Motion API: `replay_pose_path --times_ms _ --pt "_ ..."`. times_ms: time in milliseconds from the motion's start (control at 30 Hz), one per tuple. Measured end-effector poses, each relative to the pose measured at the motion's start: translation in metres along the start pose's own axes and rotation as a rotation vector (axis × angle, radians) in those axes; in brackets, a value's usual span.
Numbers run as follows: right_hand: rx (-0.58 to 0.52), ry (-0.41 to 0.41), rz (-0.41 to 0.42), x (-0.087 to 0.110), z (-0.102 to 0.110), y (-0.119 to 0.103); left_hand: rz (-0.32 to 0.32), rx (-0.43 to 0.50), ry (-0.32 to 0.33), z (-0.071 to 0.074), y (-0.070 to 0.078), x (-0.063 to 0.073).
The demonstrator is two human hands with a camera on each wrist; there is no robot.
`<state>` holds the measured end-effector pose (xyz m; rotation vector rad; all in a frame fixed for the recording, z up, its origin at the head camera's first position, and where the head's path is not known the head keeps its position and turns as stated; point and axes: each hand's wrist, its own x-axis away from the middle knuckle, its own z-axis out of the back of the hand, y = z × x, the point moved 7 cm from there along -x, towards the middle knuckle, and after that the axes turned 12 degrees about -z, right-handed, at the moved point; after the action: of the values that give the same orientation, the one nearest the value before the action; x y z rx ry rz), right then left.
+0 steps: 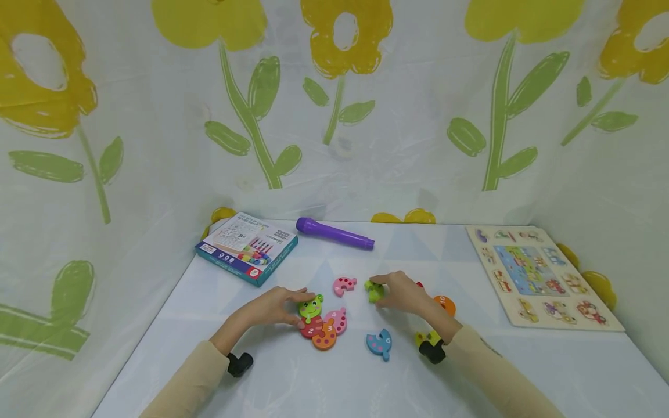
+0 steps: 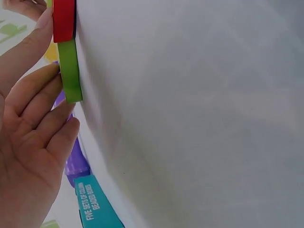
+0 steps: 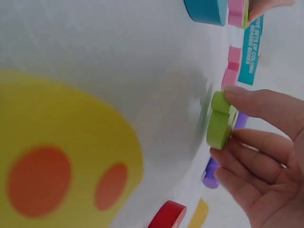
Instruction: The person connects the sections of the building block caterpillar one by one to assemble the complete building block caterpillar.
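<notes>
On the table, my left hand (image 1: 274,306) holds the joined caterpillar puzzle by its left side. Its thumb lies at the red piece numbered 2 (image 1: 311,328), and its fingers touch the green smiling head (image 1: 310,307). An orange piece numbered 3 (image 1: 324,337) and a pink piece numbered 4 (image 1: 337,320) continue the chain. My right hand (image 1: 402,292) pinches a loose green puzzle piece (image 3: 220,121) between thumb and fingers. Another pink piece (image 1: 344,285) lies between the hands, and a blue piece (image 1: 378,343) lies nearer the front.
Beyond the left hand is a teal-edged box (image 1: 248,247), beside a purple toy microphone (image 1: 334,234). A wooden picture board (image 1: 543,277) lies at the right. Near the right forearm are an orange piece (image 1: 445,305) and a yellow-green piece (image 1: 427,338), both partly hidden.
</notes>
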<state>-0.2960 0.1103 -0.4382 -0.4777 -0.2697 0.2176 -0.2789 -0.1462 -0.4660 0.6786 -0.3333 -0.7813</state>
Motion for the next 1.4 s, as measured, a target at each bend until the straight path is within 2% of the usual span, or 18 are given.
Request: replay_pose_path --times_ms 267,400,767,1167,1400 --pt "-0.057 -0.088 0.203 0.008 -0.007 -0.010 0.017 0.029 -0.019 0.000 -0.001 -0.002" --pt "-0.047 -0.151 0.249 0.010 -0.011 -0.014 0.021 0.026 -0.031 0.002 0.000 -0.003" --pt "-0.008 -0.189 0.312 0.011 -0.017 -0.024 0.021 0.061 -0.048 0.001 -0.001 -0.006" --pt "0.037 -0.203 0.329 0.010 -0.023 -0.036 0.009 0.054 -0.055 0.000 -0.002 -0.006" --pt "0.056 -0.218 0.380 0.011 -0.027 -0.045 0.035 0.054 -0.054 0.000 -0.002 -0.006"
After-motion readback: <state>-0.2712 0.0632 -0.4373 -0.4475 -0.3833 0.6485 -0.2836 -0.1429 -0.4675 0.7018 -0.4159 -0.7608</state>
